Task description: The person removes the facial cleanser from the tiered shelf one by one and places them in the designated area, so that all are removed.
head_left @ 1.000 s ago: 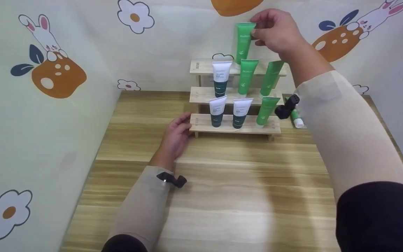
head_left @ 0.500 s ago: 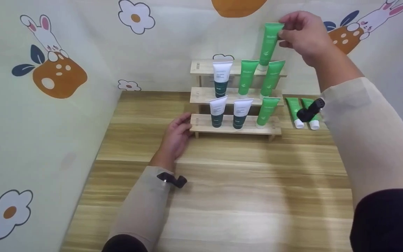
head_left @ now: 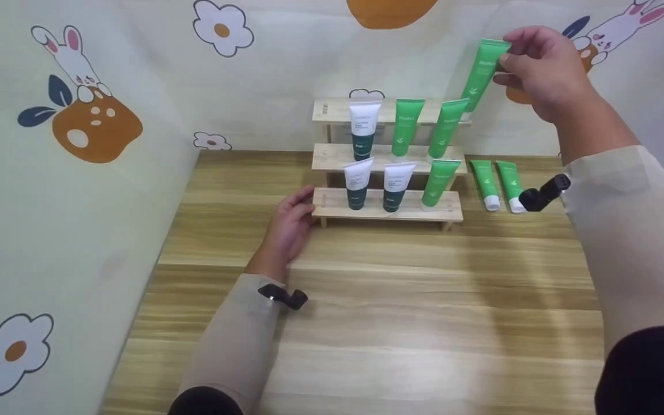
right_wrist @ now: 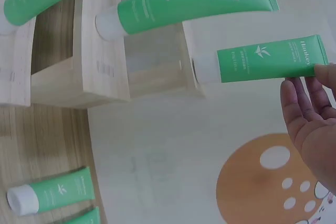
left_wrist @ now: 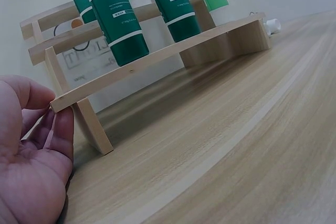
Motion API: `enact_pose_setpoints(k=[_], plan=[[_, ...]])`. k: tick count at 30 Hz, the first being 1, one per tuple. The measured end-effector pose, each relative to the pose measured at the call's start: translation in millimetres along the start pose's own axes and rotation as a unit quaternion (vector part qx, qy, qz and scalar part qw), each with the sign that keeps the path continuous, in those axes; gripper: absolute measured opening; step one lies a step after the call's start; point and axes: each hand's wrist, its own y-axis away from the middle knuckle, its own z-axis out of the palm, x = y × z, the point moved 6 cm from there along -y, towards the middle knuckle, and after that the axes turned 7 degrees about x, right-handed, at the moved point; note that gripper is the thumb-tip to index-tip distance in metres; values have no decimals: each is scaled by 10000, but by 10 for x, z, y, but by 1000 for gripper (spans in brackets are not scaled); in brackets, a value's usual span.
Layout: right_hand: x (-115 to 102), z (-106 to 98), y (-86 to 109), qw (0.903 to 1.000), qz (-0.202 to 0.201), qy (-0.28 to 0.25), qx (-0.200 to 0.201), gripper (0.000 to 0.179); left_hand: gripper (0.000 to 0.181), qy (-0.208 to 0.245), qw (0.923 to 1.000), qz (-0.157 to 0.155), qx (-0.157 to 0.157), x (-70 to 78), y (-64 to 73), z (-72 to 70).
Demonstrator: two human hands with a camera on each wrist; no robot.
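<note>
My right hand (head_left: 551,72) pinches a green tube (head_left: 483,72) near its crimped top, thumb on one side and fingers on the other. This tube tilts, its white cap down at the right end of the top shelf; whether the cap touches the wood I cannot tell. My left hand (head_left: 289,227) grips the left end of the lowest shelf of a three-tier wooden stand (head_left: 332,214), fingertips above and below the board (left_wrist: 79,94). Standing on the lower two tiers are white-and-dark-green tubes (head_left: 358,184) and green tubes (head_left: 408,128), caps down.
Two more green tubes (head_left: 485,184) with white caps lie flat on the wood-grain table (head_left: 378,300), right of the stand. A patterned wall covering (head_left: 274,86) rises close behind the stand and along both sides.
My right hand has carried the green tube rightward along the top shelf, and the tube now leans more. The two lying tubes have come into full view. My left hand has stayed put.
</note>
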Motion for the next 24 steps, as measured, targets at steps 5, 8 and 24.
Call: enact_pose_setpoints(k=[5, 8, 24], plan=[[56, -151, 9, 9990, 66, -442, 44, 44, 57, -14, 10000, 31, 1, 2, -7, -9], [97, -247, 13, 9978, 109, -654, 65, 45, 57, 5, 10000, 16, -1, -3, -13, -11], [763, -783, 7, 9872, 496, -1424, 521, 46, 56, -61, 10000, 8, -5, -1, -6, -8]])
